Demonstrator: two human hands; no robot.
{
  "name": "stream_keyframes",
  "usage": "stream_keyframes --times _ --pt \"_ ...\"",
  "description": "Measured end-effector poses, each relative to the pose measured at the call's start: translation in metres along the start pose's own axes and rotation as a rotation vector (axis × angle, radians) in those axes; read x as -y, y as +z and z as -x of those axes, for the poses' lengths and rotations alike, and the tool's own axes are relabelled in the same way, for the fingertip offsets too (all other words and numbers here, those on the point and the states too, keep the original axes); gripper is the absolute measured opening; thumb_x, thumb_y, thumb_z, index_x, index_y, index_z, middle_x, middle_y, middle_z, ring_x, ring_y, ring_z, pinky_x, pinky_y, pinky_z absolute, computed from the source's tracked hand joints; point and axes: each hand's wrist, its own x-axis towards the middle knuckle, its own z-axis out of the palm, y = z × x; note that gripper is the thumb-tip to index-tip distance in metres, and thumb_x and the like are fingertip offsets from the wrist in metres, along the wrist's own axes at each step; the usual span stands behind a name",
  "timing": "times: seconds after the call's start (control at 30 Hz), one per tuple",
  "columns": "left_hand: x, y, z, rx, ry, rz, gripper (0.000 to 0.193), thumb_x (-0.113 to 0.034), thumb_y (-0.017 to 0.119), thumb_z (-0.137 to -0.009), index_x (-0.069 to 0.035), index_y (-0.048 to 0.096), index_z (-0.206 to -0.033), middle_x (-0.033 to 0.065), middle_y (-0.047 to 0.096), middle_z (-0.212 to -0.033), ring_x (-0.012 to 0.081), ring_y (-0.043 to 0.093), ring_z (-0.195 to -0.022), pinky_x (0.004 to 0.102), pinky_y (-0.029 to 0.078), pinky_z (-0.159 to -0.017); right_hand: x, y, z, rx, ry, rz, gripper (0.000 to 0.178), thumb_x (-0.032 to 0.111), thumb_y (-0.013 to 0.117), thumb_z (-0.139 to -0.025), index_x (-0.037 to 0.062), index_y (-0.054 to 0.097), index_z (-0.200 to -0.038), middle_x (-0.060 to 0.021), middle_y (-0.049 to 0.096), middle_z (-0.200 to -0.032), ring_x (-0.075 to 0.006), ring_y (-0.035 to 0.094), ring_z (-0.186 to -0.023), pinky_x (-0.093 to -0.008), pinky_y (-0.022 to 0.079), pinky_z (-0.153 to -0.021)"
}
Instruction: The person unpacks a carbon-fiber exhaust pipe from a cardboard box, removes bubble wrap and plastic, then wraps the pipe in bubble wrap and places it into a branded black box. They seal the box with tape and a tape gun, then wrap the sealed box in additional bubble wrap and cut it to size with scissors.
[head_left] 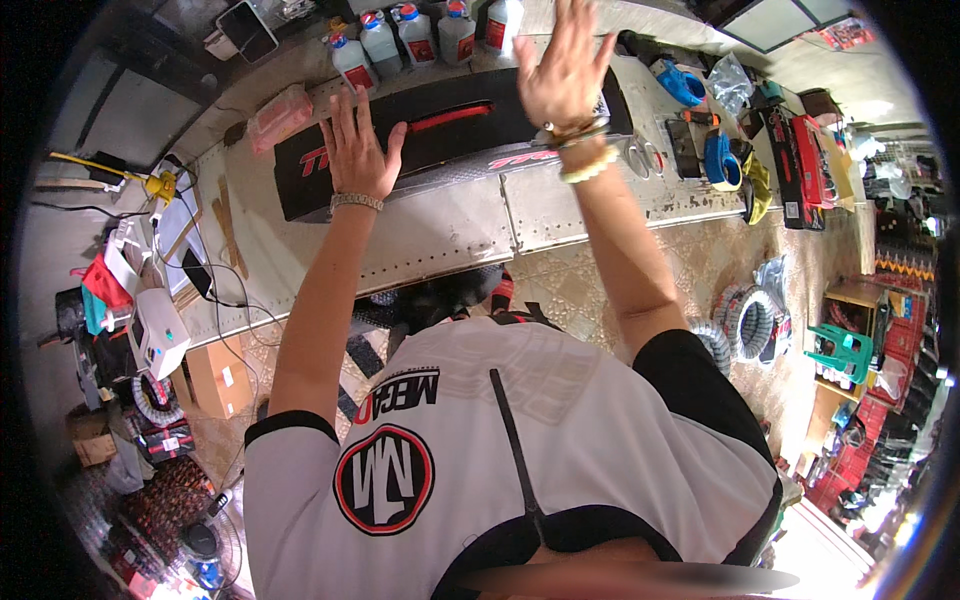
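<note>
Where left hand (357,152) spreads, black box (455,139) beneath

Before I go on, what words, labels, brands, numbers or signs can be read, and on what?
I won't copy any wording; it stands here:
Black box: red lettering on two faces.
White shirt: dark and red lettering beside a round emblem.
Bottles: red labels, print too small to read.
Dark box at right: small white label, too small to read.

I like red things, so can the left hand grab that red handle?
Probably yes: the left hand looks open, and the red handle lies close to its right on the black box, with nothing seen covering it.
</note>
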Motion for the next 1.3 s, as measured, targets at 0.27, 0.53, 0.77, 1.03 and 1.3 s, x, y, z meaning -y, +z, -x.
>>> stream_keyframes --times 0.27,0.53,0.77,1.03,1.3 --pt "-0.010 -0.016 -0.019 0.549 0.272 -0.021 0.114 -0.069 0.073 -0.059 -0.023 0.020 -0.150 0.0170 0.008 -0.155 0.0403 0.014 -0.141 0.0612 0.013 -0.112 -0.031 0.044 0.056 0.116 0.204 -0.638 0.078 0.055 0.048 -0.090 -0.0065 0.036 -0.136 -0.0264 0.038 -0.141 -0.0390 0.035 -0.132 -0.0504 0.027 -0.109" --pt "-0.031 -0.020 -0.052 0.733 0.283 -0.058 0.128 -0.060 0.083 -0.047 -0.034 0.011 -0.150 0.0185 0.018 -0.151 0.0424 0.023 -0.137 0.0649 0.021 -0.106 -0.047 -0.007 0.116 0.352 -0.277 -0.176 0.080 0.050 0.071 -0.072 0.0140 0.044 -0.138 -0.0061 0.041 -0.145 -0.0226 0.041 -0.132 -0.0445 0.031 -0.108" --pt "-0.063 -0.049 -0.019 0.699 0.164 -0.061 0.114 -0.045 0.079 -0.058 -0.024 0.016 -0.150 0.0212 0.026 -0.148 0.0429 0.029 -0.134 0.0631 0.025 -0.105 -0.065 0.013 0.114 0.371 -0.533 -0.276 0.076 0.050 0.063 -0.072 0.0273 0.041 -0.141 0.0057 0.039 -0.147 -0.0180 0.041 -0.131 -0.0401 0.032 -0.106" --pt "-0.120 -0.003 0.021 0.371 0.339 -0.082 0.067 -0.031 0.054 -0.090 -0.004 0.027 -0.145 0.0140 0.026 -0.152 0.0301 0.027 -0.140 0.0482 0.026 -0.112 -0.068 0.028 0.134 0.218 -0.495 -0.423 0.062 0.042 0.060 -0.079 0.0268 0.044 -0.138 0.0060 0.041 -0.145 -0.0182 0.042 -0.130 -0.0414 0.032 -0.106" --pt "-0.112 -0.001 0.021 0.366 0.357 -0.122 0.061 -0.030 0.054 -0.091 -0.008 0.032 -0.144 0.0116 0.031 -0.151 0.0323 0.033 -0.137 0.0480 0.028 -0.111 -0.151 0.001 0.104 0.450 -0.133 -0.713 0.051 0.025 0.072 -0.073 0.0123 0.057 -0.120 -0.0096 0.056 -0.125 -0.0285 0.052 -0.117 -0.0443 0.041 -0.095"
